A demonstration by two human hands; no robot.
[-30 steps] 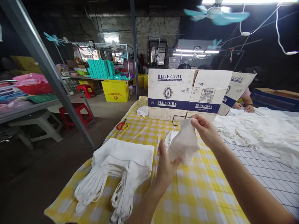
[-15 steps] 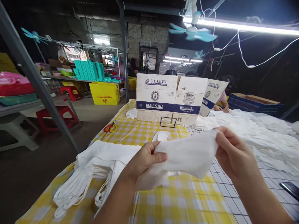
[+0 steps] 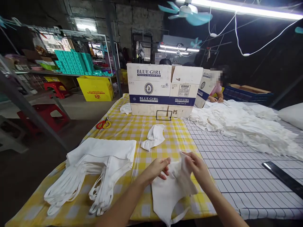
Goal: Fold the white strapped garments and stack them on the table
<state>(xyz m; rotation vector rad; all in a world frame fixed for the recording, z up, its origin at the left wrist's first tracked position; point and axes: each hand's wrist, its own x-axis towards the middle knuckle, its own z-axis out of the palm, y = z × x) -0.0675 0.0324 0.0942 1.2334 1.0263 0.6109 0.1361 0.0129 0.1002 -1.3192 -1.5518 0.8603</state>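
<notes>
My right hand [image 3: 196,165] pinches the upper edge of a white cloth garment [image 3: 165,195], which hangs folded onto the yellow checked cloth with a thin strap trailing at its lower end. My left hand [image 3: 157,170] is just left of the raised part, its thumb and bent fingers apart and nothing seen between them. To the left lies a neat stack of white strapped garments [image 3: 101,151], its loops of strap spread toward the front. A crumpled white cloth piece [image 3: 154,136] rests beyond my hands.
A beer carton [image 3: 151,85] stands behind a small black wire stand [image 3: 163,115]. Red-and-yellow-handled scissors [image 3: 103,124] lie near the left edge. At right are a heap of white cloth [image 3: 246,123] and a dark flat object [image 3: 281,176]. Another person's hands [image 3: 216,99] rest beyond.
The garment, stretched between both hands before, has come down nearer to me and drops from my right hand. My left hand has let go of its edge. The view has shifted.
</notes>
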